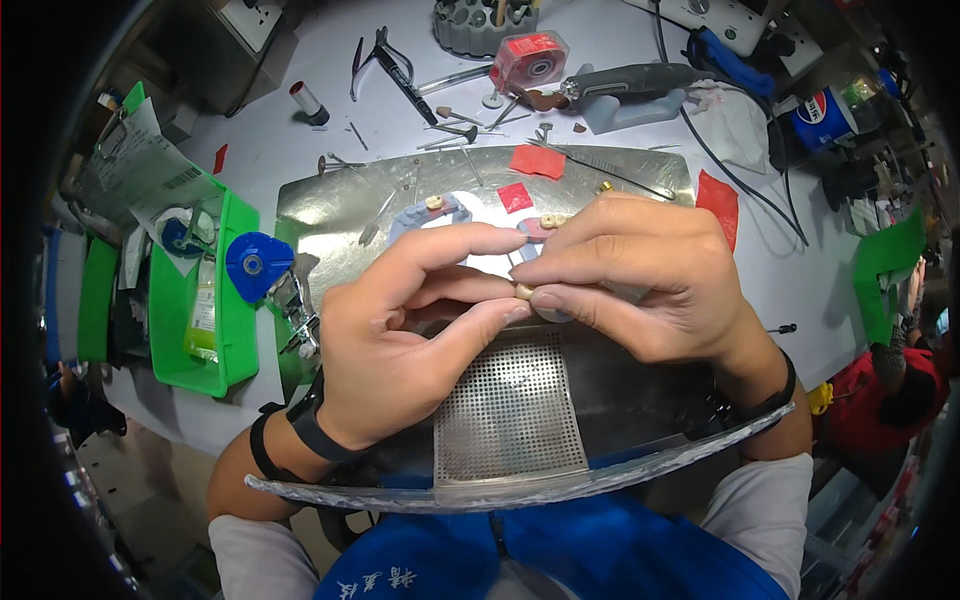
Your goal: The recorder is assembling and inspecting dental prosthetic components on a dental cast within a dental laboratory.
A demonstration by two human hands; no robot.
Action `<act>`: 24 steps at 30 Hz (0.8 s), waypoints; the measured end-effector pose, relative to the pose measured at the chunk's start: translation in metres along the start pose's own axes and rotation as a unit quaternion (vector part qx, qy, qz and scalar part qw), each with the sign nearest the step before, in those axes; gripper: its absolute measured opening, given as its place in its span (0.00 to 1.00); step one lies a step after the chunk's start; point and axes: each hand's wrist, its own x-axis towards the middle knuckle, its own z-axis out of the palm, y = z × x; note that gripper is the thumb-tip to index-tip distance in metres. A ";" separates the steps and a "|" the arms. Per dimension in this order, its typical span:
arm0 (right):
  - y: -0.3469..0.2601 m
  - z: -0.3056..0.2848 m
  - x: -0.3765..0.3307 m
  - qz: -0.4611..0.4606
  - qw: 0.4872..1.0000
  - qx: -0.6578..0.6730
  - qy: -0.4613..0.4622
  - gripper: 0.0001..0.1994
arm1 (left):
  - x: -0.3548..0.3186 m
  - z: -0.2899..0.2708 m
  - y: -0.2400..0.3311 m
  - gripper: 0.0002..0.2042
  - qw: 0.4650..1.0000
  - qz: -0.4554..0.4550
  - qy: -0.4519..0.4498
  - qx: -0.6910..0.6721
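Over the metal work tray (330,205), my two hands meet at the fingertips around a small cream-coloured dental crown (524,292). My left hand (400,320) pinches it from one side with thumb and fingers. From the other side my right hand (650,275) grips it, thumb and fingertips close together. Fingers cover most of the crown. Just beyond my left fingers lies a grey-blue dental model (455,212) with a tooth-coloured crown (434,203) on it. Another piece, a pink and grey dental model (535,229) with cream teeth, is partly hidden behind my right fingers.
A perforated metal plate (510,410) lies below my hands. Red sheets (538,160), tweezers (610,168) and several burs lie farther back. A rotary handpiece (640,80) rests on a grey stand, its cable running right. Left stands a green bin (235,300) beside a metal articulator (292,310).
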 end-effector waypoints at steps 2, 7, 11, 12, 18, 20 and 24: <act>0.000 0.000 0.000 0.008 1.000 0.017 -0.011 0.08 | 0.000 0.000 -0.002 0.22 1.000 0.005 -0.019 0.005; 0.002 0.001 0.001 0.019 0.998 0.062 -0.006 0.08 | -0.001 0.002 -0.002 0.22 1.000 0.012 0.000 -0.014; 0.001 0.002 0.003 0.017 0.997 0.076 -0.006 0.09 | -0.003 0.001 -0.001 0.23 0.999 -0.001 0.013 -0.049; 0.001 0.002 0.003 0.017 0.997 0.076 -0.006 0.09 | -0.004 0.001 -0.001 0.24 0.998 -0.009 0.008 -0.056; 0.002 0.001 0.001 -0.019 0.999 0.039 0.009 0.11 | -0.001 0.002 -0.002 0.25 0.990 -0.059 0.000 -0.126; 0.002 -0.002 0.001 -0.032 0.999 0.011 0.014 0.11 | 0.000 0.002 -0.002 0.24 0.992 -0.047 -0.018 -0.118; 0.009 -0.022 0.007 -0.012 0.998 -0.057 0.014 0.08 | 0.011 -0.008 0.001 0.22 0.969 0.115 -0.052 0.213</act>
